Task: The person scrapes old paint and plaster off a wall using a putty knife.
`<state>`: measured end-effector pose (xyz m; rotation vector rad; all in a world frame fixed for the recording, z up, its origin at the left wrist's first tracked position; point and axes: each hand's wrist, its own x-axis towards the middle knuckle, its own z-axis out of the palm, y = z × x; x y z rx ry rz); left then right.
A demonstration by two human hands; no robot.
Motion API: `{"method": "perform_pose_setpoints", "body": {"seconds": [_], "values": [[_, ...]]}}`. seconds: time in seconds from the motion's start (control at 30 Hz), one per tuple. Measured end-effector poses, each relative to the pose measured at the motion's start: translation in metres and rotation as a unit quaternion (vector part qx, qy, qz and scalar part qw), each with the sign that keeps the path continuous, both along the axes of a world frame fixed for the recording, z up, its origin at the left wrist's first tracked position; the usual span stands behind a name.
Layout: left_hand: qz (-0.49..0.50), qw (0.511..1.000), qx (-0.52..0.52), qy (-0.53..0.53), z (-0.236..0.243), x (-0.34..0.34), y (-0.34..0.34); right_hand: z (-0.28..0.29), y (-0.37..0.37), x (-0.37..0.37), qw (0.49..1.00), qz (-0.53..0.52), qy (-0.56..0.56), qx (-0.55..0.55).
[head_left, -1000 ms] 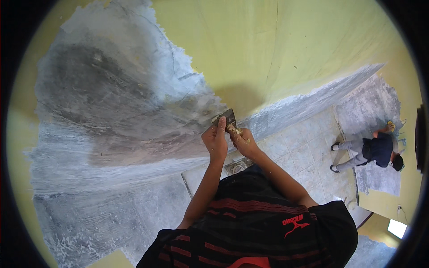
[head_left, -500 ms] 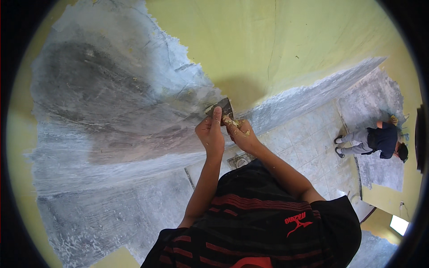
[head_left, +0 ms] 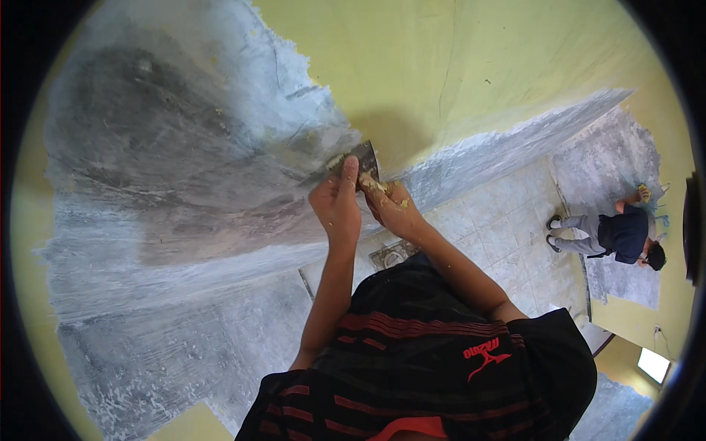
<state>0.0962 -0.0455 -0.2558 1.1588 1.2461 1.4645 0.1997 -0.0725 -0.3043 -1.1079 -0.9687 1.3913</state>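
Note:
A scraper (head_left: 368, 157) with a broad, dark metal blade is in front of me, before the wall, bits of yellow paint stuck to it. My right hand (head_left: 397, 210) is closed round its handle, and yellowish flakes cling to the fingers. On the blade lies the thumb of my left hand (head_left: 337, 202), pointing up, its other fingers curled behind and mostly hidden. Whether the blade's edge touches the wall I cannot tell. Just beyond the blade, bared grey wall (head_left: 220, 147) meets yellow paint (head_left: 390, 66) along a ragged edge.
To the right, a co-worker (head_left: 621, 234) in a dark shirt reaches to a patchy grey wall, something yellow at one hand. Pale tiled floor (head_left: 507, 242) runs between us. A squarish grey object (head_left: 392, 255) lies on the floor below my hands.
Both my hands and the scraper have shifted slightly left and upward in the picture, still together. The co-worker's raised arm has moved a little.

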Motion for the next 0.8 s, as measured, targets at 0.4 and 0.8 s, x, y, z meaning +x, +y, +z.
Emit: {"method": "perform_pose_setpoints", "body": {"seconds": [0.4, 0.8], "values": [[0.007, 0.999, 0.042, 0.017, -0.008, -0.002, 0.003, 0.01, -0.004, 0.001, 0.999, 0.03, 0.007, -0.025], [0.006, 0.997, 0.07, -0.038, 0.017, 0.004, 0.008, 0.031, 0.001, -0.001, 0.999, -0.009, -0.03, 0.011]]}}
